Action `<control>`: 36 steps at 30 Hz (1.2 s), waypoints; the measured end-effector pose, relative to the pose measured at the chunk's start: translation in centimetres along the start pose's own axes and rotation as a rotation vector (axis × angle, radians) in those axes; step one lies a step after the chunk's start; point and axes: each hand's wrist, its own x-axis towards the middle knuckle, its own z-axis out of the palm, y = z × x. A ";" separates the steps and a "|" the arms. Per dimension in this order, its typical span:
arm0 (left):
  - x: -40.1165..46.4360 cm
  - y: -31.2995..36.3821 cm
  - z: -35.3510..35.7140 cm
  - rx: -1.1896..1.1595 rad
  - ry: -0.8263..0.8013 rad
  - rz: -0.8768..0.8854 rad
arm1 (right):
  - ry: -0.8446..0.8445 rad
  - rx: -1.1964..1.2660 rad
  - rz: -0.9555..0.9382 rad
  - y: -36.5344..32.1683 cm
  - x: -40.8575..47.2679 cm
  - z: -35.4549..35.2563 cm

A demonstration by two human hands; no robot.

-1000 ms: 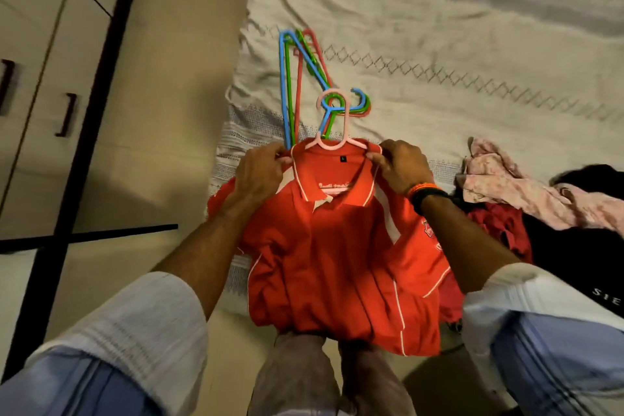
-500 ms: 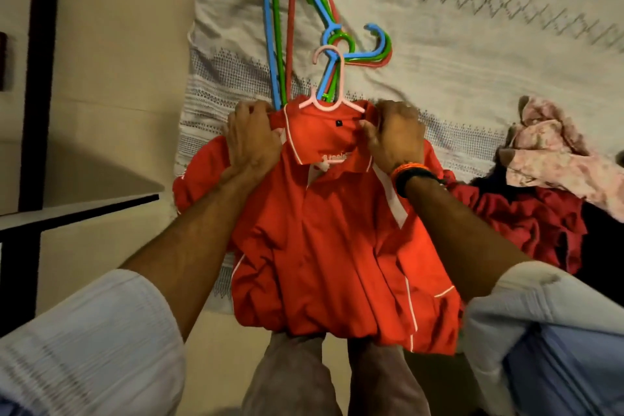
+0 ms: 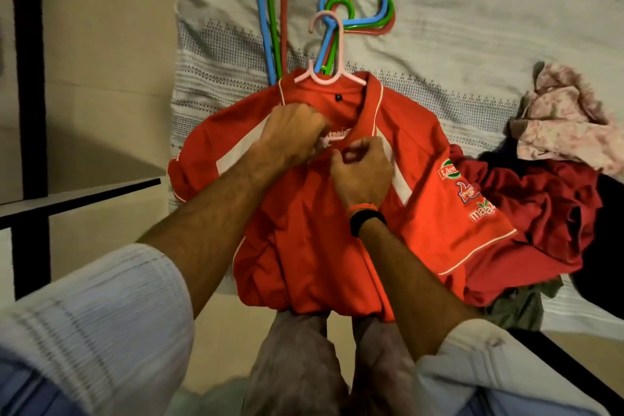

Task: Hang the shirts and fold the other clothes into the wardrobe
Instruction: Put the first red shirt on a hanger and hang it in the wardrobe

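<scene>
An orange-red polo shirt with white trim lies face up at the bed's edge, its hem hanging over the side. A pink hanger sits inside it, the hook sticking out past the collar. My left hand and my right hand meet at the shirt's front opening just below the collar. Both pinch the fabric of the placket there. A black and orange band circles my right wrist.
Blue, green and red hangers lie bundled on the pale patterned bedspread beyond the collar. At the right sits a heap of clothes: a dark red garment, a pink floral one, dark pieces. Beige floor and a dark wardrobe frame lie left.
Both hands left the shirt's shoulders and came together at the placket below the collar. The view moved closer and lower over the shirt.
</scene>
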 end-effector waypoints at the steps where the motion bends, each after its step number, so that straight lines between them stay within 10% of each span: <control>1: 0.3 -0.2 -0.2 -0.010 -0.034 -0.019 | 0.006 -0.084 -0.225 0.5 0.1 -0.2; 4: 0.6 -0.1 -0.7 -0.056 -0.063 -0.058 | -0.104 -0.354 -0.697 2.1 1.5 -0.8; 10: 1.4 -0.2 -0.8 -0.192 -0.133 -0.156 | -0.118 -0.497 -0.904 3.9 5.0 -0.7; 36: 2.3 -1.6 -0.5 -0.849 -0.207 -0.377 | -0.198 -0.248 -0.817 0.9 5.3 -1.3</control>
